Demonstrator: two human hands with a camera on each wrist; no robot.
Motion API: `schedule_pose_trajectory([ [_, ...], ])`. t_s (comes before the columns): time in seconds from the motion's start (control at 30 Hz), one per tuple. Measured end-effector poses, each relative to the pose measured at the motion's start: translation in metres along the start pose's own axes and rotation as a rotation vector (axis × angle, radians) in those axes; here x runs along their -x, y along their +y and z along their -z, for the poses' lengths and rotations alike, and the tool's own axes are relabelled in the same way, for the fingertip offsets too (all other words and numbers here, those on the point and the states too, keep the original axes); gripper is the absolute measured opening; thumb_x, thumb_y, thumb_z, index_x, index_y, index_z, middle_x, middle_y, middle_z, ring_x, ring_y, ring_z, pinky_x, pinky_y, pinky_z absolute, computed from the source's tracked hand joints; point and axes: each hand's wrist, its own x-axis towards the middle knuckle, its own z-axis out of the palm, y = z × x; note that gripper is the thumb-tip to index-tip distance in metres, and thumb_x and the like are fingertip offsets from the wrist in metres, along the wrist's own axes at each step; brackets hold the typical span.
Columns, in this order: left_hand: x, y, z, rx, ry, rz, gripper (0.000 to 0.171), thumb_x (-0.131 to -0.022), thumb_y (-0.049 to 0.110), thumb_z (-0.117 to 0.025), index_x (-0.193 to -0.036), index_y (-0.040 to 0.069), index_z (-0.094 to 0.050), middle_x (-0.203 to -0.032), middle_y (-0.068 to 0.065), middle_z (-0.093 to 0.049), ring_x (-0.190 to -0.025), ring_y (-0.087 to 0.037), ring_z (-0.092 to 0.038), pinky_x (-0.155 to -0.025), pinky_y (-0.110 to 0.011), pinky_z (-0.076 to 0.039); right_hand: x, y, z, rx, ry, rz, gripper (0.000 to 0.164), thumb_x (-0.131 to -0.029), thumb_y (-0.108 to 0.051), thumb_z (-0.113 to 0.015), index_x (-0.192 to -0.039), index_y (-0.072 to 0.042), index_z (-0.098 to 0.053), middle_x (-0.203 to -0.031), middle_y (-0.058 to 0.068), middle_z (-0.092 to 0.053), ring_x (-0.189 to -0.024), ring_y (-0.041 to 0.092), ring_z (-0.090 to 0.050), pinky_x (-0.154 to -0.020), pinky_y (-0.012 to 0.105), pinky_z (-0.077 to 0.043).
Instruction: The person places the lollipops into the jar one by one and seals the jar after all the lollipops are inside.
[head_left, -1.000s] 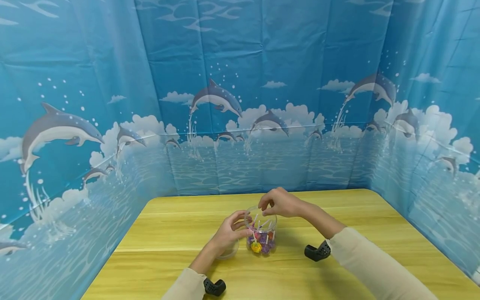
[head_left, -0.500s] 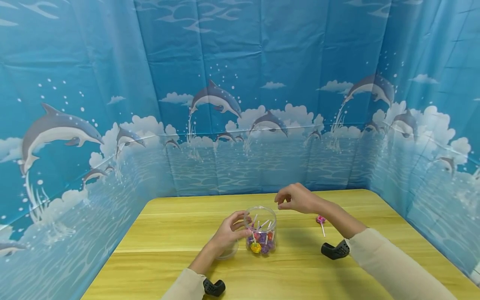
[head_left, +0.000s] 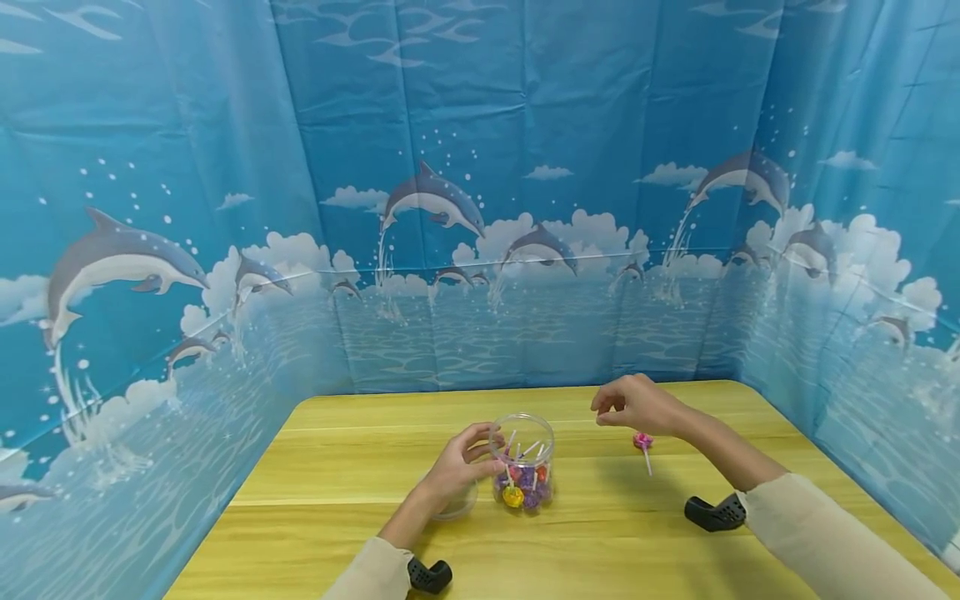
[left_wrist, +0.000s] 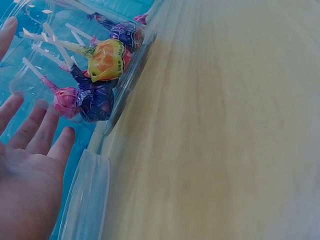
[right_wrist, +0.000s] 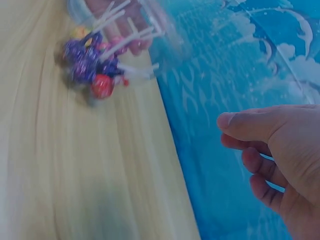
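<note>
A clear round jar (head_left: 542, 454), lidless, stands mid-table with several wrapped lollipops inside, purple, red, pink and yellow, most sticks pointing up. My left hand (head_left: 456, 468) rests against its left side; in the left wrist view the fingers (left_wrist: 37, 125) are spread and fairly straight, tips at the jar wall. My right hand (head_left: 641, 407) hovers to the right of the jar, fingers loosely bent. Nothing shows between thumb and forefinger in the right wrist view. A pink lollipop (head_left: 643, 441) lies on the table just below the right hand.
A clear round lid (head_left: 459, 507) lies on the yellow wood-grain table (head_left: 570, 546), partly under my left hand. A blue dolphin-print curtain (head_left: 480, 333) surrounds the table's back and sides. Black wrist devices (head_left: 716, 513) sit below both sleeves.
From the jar's rim my right hand has moved right, nearing the pink lollipop, which its arm hid a second ago. The left hand and jar have stayed put.
</note>
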Motion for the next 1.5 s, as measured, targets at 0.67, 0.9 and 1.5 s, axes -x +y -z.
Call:
schedule_pose_trajectory([
  [0.67, 0.001, 0.001, -0.001, -0.007, 0.006, 0.014, 0.067, -0.099, 0.029, -0.073, -0.156, 0.009, -0.044, -0.149, -0.013, -0.049, -0.141, -0.037, -0.044, -0.104, -0.043, -0.05, 0.069, 0.06, -0.027, -0.052, 0.041, -0.147, 0.007, -0.095, -0.012, -0.077, -0.098, -0.006, -0.078, -0.09, 0.001, -0.075, -0.075, 0.01, -0.066, -0.064, 0.028, -0.055],
  [0.9, 0.001, 0.0, -0.001, 0.003, 0.004, -0.008, 0.065, -0.099, 0.027, -0.073, -0.155, 0.008, -0.044, -0.148, -0.016, -0.049, -0.14, -0.037, -0.045, -0.103, -0.042, -0.051, 0.089, 0.077, -0.046, 0.063, 0.106, -0.302, 0.019, -0.09, -0.03, -0.082, -0.088, -0.013, -0.075, -0.079, -0.009, -0.066, -0.067, 0.008, -0.056, -0.06, 0.029, -0.048],
  [1.5, 0.0, 0.0, -0.004, 0.075, 0.007, -0.003, 0.067, -0.097, 0.022, -0.075, -0.154, 0.005, -0.043, -0.144, -0.014, -0.052, -0.138, -0.038, -0.047, -0.102, -0.041, -0.052, 0.091, 0.081, -0.068, 0.196, 0.202, -0.41, 0.018, -0.089, -0.013, -0.076, -0.074, -0.013, -0.066, -0.068, -0.006, -0.057, -0.061, 0.014, -0.048, -0.06, 0.034, -0.042],
])
